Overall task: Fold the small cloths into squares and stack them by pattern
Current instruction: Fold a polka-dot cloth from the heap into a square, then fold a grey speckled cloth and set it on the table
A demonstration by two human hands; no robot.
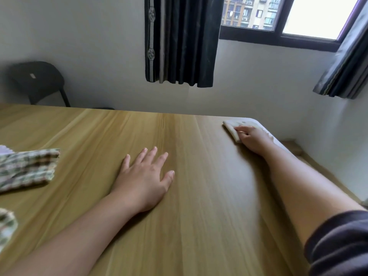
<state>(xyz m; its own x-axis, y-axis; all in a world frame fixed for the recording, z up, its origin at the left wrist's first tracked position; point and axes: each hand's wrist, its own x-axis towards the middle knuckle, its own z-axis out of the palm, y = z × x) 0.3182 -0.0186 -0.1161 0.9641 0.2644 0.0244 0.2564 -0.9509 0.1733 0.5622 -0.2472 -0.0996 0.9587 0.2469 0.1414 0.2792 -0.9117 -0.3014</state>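
A folded pale cream cloth (232, 127) lies at the far right corner of the wooden table (199, 196). My right hand (252, 137) rests on top of it with fingers curled over its near part. My left hand (146, 179) lies flat on the bare tabletop in the middle, fingers spread, holding nothing. A green and brown checked cloth (25, 169) lies loosely folded at the left edge of the view. Part of another patterned cloth (6, 226) shows at the lower left.
A black chair (37, 81) stands beyond the table's far left. Dark curtains (179, 40) hang by a window (278, 14) on the white wall behind. The table's right edge runs close to the wall.
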